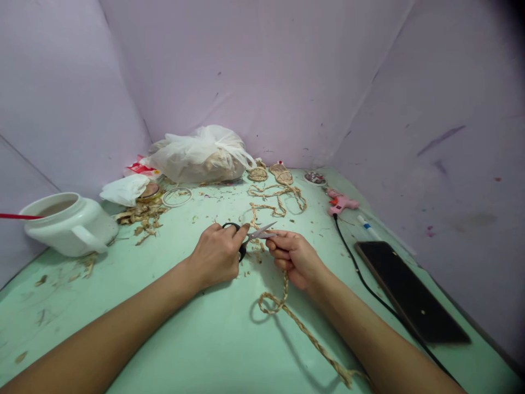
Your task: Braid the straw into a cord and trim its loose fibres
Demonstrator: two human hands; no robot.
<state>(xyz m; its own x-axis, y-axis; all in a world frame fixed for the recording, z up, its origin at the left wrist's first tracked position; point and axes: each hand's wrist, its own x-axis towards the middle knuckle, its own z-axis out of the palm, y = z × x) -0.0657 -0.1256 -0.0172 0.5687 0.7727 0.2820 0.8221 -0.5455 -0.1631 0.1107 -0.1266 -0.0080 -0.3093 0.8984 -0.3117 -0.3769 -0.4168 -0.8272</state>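
My left hand (217,253) is closed around the black handles of a pair of scissors (257,234). Their metal blades are parted and point right, toward the fingertips of my right hand (293,257). That hand is closed on a braided straw-coloured cord (303,327). From below its palm the cord hangs to the table, makes a small loop and runs toward the front edge. Between the blades and my right fingertips the cord's end is too small to make out. Behind both hands, more braided cord lies in loose loops, with short trimmed bits scattered beneath the scissors.
A white pot (74,227) stands left, near dried scraps (143,216) and metal rings (177,197). At the back are a white plastic bag (200,156) and small woven pieces (281,174). A pink glue gun (342,202), its black cable and a dark phone-like slab (410,293) lie right.
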